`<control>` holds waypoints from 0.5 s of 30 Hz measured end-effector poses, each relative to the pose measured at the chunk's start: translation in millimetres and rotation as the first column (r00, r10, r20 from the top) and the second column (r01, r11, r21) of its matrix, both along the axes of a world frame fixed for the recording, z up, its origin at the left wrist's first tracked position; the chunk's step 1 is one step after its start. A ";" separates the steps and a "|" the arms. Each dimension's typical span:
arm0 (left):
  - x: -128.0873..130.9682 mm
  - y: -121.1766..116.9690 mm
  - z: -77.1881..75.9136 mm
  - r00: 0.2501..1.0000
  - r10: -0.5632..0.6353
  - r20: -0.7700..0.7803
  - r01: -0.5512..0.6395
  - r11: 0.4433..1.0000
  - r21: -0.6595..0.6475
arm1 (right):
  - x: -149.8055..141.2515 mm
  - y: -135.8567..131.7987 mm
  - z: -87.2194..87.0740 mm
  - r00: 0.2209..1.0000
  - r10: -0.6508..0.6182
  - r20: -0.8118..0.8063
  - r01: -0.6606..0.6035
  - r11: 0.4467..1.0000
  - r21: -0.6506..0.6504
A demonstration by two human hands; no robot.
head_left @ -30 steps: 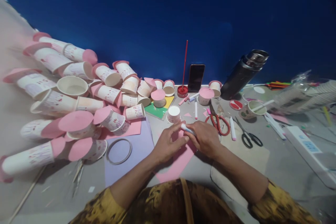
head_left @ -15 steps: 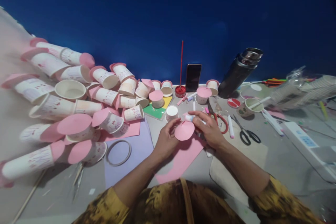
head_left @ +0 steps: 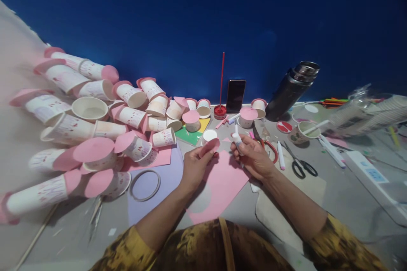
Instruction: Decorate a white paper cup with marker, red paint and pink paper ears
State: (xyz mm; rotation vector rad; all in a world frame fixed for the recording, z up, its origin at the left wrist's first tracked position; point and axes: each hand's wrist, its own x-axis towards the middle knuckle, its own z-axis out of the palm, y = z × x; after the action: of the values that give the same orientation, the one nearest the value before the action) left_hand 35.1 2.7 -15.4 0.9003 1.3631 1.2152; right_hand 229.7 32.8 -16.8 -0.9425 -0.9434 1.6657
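Between the thumb and fingers of my left hand (head_left: 193, 168) is a round pink paper disc (head_left: 210, 146), tilted nearly edge-on. My right hand (head_left: 257, 161) is closed around a small white and light-blue glue tube (head_left: 237, 139), its narrow white end pointing up. The two hands are apart. Just behind the disc an upturned white paper cup (head_left: 210, 135) stands on the table, partly covered by it. Below both hands lies a pink paper sheet (head_left: 224, 186) with a rounded cut-out along its left side.
Many decorated cups with pink discs (head_left: 93, 150) crowd the left. A grey ring (head_left: 145, 199) rests on lilac paper (head_left: 174, 178). To the right are red-handled scissors (head_left: 270, 152), black scissors (head_left: 303, 168), a marker (head_left: 281, 156), a flask (head_left: 291, 91) and a power strip (head_left: 373, 178). A phone (head_left: 236, 95) leans at the back.
The hands, close together a second ago, have moved apart. The pink disc came into view, facing up, and is now tipped on edge in my left hand. The tube has turned upright.
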 end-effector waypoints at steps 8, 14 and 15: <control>17.0 -8.0 -13.6 0.950 -0.047 0.310 0.070 0.996 -0.063 | -12.1 -10.3 -3.8 0.937 -0.069 0.343 0.044 0.996 0.080; 12.5 -13.9 0.0 0.961 -0.208 0.180 0.208 0.978 0.022 | -12.7 -12.7 2.1 0.814 -0.175 0.553 -0.015 0.947 0.322; 9.4 -13.2 3.4 0.967 -0.226 0.121 0.221 0.974 0.048 | -11.3 -12.2 1.8 0.796 -0.163 0.583 -0.054 0.940 0.337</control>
State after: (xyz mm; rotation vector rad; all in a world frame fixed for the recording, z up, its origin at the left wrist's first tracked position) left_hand 44.5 -10.6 -12.0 0.9579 1.1117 1.1043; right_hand 218.4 20.6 -14.9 -1.2749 -1.5594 1.0907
